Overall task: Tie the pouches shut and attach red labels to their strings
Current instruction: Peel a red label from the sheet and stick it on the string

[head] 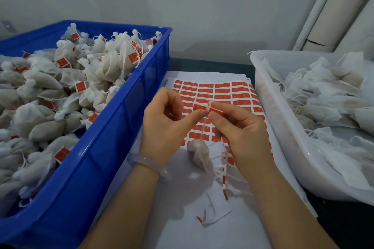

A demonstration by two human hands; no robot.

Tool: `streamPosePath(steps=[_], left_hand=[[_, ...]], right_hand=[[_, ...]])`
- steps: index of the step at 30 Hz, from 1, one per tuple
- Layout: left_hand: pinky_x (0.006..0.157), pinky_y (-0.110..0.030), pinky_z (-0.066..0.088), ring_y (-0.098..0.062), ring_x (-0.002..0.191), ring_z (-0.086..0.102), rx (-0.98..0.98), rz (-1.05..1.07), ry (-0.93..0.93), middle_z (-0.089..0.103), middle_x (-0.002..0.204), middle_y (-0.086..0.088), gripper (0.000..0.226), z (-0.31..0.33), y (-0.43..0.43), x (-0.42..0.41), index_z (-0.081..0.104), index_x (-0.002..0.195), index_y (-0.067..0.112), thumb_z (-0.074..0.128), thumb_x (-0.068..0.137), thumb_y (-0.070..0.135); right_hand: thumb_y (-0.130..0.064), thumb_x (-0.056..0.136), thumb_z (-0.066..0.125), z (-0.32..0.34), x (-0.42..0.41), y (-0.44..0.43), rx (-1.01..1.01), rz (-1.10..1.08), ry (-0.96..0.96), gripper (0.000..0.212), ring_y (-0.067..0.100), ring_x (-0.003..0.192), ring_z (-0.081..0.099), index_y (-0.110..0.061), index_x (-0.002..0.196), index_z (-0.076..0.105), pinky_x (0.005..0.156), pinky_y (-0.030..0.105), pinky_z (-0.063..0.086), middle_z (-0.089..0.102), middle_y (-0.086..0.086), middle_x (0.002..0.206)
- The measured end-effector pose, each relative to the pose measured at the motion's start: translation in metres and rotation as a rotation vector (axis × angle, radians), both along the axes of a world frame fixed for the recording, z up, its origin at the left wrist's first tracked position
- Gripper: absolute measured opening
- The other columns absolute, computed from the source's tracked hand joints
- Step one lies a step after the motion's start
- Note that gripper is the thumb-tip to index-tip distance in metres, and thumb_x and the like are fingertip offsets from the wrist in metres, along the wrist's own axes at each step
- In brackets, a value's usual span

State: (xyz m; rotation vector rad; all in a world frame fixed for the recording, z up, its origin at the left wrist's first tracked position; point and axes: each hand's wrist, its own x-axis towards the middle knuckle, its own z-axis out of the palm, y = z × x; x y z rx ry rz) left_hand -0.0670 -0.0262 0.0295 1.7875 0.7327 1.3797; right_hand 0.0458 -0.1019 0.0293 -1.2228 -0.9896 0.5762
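Forearms: the left forearm point(125, 208) and the right forearm point(293, 208) are seen nearest the camera, reaching up from the bottom edge over white paper point(182, 218).
Blue crate point(121, 119): set to the left of the left hand and heaped with tied pouches point(60, 91), many of which carry red tags.
Bracelet point(149, 162): a pale one is worn just below the left hand.
Left hand point(168, 125): curled, with one end of a red label point(199, 107) pinched between thumb and forefinger.
String point(203, 127): laid across the label between the two hands and run down from the fingertips.
Pouch point(197, 154): found at the string's lower end, below and between the hands; whether it rests on the paper cannot be told.
Right hand point(240, 133): curled, with the label's other end and the string pinched at its fingertips.
Label sheet point(222, 91): spread on the bench point(202, 64) beyond and beneath both hands, printed with rows of red labels.
Peeled strips point(224, 176): scattered on the paper below the right hand.
White tub point(283, 127): placed to the right of the right hand and filled with loose pouches point(323, 95).
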Motion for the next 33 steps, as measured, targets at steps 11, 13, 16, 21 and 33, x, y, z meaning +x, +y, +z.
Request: streamPosePath(steps=[11, 13, 16, 21, 33], left_hand=[[0.063, -0.009, 0.05, -0.001, 0.077, 0.067, -0.139, -0.228, -0.041, 0.069, 0.076, 0.025, 0.022, 0.0036, -0.0037, -0.0001, 0.067, 0.089, 0.032, 0.064, 0.067, 0.032], [0.062, -0.009, 0.049, -0.001, 0.075, 0.068, -0.164, -0.238, -0.058, 0.07, 0.074, 0.024, 0.021, 0.0032, -0.0034, 0.0, 0.067, 0.087, 0.031, 0.063, 0.067, 0.03], [0.061, -0.009, 0.05, -0.003, 0.073, 0.068, -0.178, -0.245, -0.075, 0.07, 0.073, 0.022, 0.02, 0.0024, -0.0034, -0.0004, 0.068, 0.087, 0.03, 0.064, 0.067, 0.027], [0.06, -0.01, 0.05, -0.006, 0.071, 0.069, -0.201, -0.241, -0.099, 0.071, 0.073, 0.018, 0.018, 0.0018, -0.0028, 0.0008, 0.068, 0.084, 0.029, 0.063, 0.067, 0.027], [0.06, -0.01, 0.05, -0.006, 0.069, 0.068, -0.173, -0.229, -0.075, 0.07, 0.071, 0.018, 0.018, -0.0004, -0.0025, 0.002, 0.066, 0.087, 0.028, 0.061, 0.069, 0.029]], right_hand=[[-0.042, 0.066, 0.059, -0.001, -0.0008, 0.0006, -0.008, -0.05, -0.061, 0.015, -0.006, 0.081, 0.064, -0.037, 0.08, 0.063, 0.062, 0.005, 0.047, 0.067, -0.03, 0.078], [-0.042, 0.068, 0.058, -0.0009, -0.0007, 0.0006, -0.013, -0.026, -0.051, 0.014, -0.005, 0.084, 0.064, -0.038, 0.08, 0.064, 0.064, 0.006, 0.048, 0.067, -0.029, 0.08], [-0.043, 0.068, 0.057, -0.0007, -0.0008, 0.0009, -0.012, -0.019, -0.057, 0.013, -0.007, 0.089, 0.062, -0.039, 0.079, 0.065, 0.064, 0.005, 0.047, 0.067, -0.031, 0.083], [-0.04, 0.071, 0.058, -0.0001, -0.0003, 0.0002, 0.035, -0.043, -0.076, 0.011, -0.01, 0.09, 0.061, -0.04, 0.079, 0.064, 0.064, 0.003, 0.045, 0.065, -0.035, 0.083], [-0.04, 0.07, 0.064, -0.0002, -0.0027, -0.0011, 0.101, -0.209, -0.182, 0.015, -0.007, 0.085, 0.063, -0.04, 0.084, 0.06, 0.063, 0.003, 0.046, 0.063, -0.038, 0.079]])
